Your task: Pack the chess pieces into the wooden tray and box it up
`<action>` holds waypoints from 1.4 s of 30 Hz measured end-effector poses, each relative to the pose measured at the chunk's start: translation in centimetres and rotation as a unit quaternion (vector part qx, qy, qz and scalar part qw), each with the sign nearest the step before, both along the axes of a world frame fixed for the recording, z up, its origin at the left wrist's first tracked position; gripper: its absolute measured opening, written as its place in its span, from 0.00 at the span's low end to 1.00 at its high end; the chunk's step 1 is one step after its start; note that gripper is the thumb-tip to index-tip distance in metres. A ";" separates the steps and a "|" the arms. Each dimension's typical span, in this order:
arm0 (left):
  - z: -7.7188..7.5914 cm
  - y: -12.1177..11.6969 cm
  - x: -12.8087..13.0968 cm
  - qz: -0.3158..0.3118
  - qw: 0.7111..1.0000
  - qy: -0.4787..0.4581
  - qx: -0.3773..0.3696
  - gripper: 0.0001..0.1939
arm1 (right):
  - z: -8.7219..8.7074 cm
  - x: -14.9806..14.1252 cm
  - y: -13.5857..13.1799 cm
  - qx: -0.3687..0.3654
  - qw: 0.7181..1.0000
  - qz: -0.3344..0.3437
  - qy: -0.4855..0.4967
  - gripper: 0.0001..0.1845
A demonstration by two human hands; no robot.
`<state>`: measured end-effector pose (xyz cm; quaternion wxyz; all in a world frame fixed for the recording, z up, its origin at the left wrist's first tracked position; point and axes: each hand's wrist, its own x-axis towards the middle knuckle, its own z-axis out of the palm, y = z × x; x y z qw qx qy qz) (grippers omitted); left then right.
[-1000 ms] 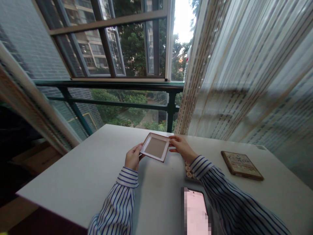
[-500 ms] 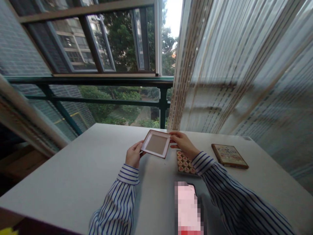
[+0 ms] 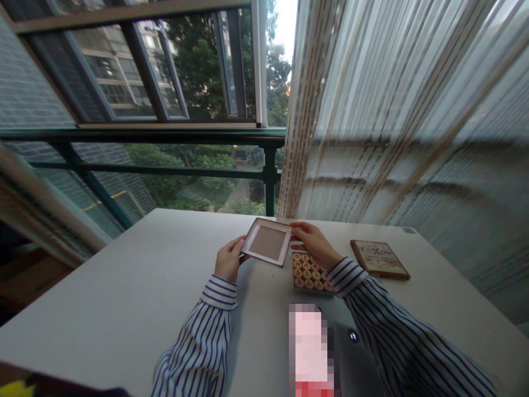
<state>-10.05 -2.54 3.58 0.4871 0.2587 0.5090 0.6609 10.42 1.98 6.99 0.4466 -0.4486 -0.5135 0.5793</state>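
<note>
A shallow square box, with a pale inner rim and brown bottom, is tilted up above the table so that I look into it. I cannot tell whether it is a lid or a tray. My left hand pinches its left edge, thumb on the near side. At the upper right corner, my right hand holds it with fingers along the edge. Below my right hand lie rows of round Chinese chess pieces with red characters, in a square block partly hidden by the hand and sleeve.
On the white table, a flat box with a decorated cover lies to the right. Nearer me is a blurred-out phone-like object. A sheer curtain, a green railing and an open window stand behind the table.
My view has shifted slightly right, so the table things appear further left. Both hands keep their hold on the shallow box, at nearly the same tilt.
</note>
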 end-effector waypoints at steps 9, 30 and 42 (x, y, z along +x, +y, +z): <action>-0.2 0.3 1.0 -0.020 1.000 0.005 -0.002 0.13 | -0.6 1.3 0.0 -0.008 1.000 -0.011 0.010 0.12; -0.7 1.2 3.2 -0.042 0.999 0.027 -0.005 0.12 | -1.6 3.7 -0.3 -0.002 0.999 -0.030 0.043 0.12; -0.9 1.5 4.2 -0.058 0.997 0.053 -0.002 0.16 | -2.2 4.6 -0.1 0.004 0.996 -0.046 0.073 0.13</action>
